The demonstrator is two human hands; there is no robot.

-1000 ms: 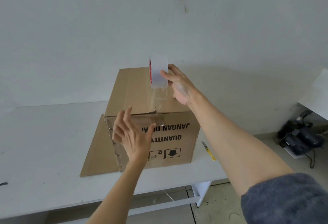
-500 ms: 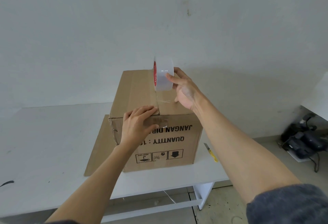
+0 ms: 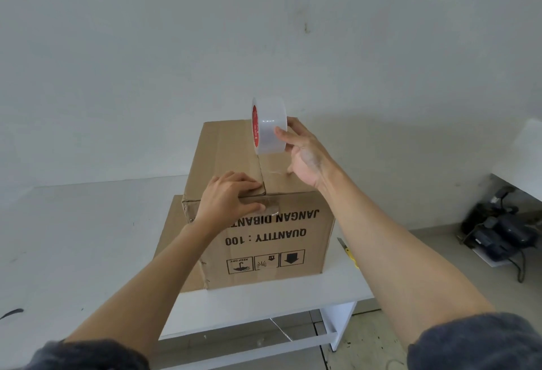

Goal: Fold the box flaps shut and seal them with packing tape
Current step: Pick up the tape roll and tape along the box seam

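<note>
My cardboard box (image 3: 264,231) stands on the white table (image 3: 88,237), flaps folded down, its printed front toward me with the lettering upside down. The seam between the top flaps runs from 6 o'clock away to 12 o'clock, straight out from me, and that is the line the tape follows.

My left hand (image 3: 227,201) lies palm down over the near top edge, at about 9 o'clock from the seam, fingers flat and spread, thumb down on the front face pinning the end of the clear tape strip (image 3: 268,208) against the cardboard. It presses rather than clutches anything.

My right hand (image 3: 305,154) is wrapped around the roll of clear packing tape (image 3: 269,124), fingers curled over its outer face. The roll stands on edge at the far end of the seam, at 12 o'clock on the box top; its red core faces 9 o'clock, so its axle runs across the seam. A stretch of clear tape runs from the roll back along the seam toward my left hand.

A flat sheet of cardboard (image 3: 170,240) lies under the box, showing at its 9 o'clock side. A yellow utility knife (image 3: 349,252) lies on the table at the box's 3 o'clock side, blade pointing away.
</note>
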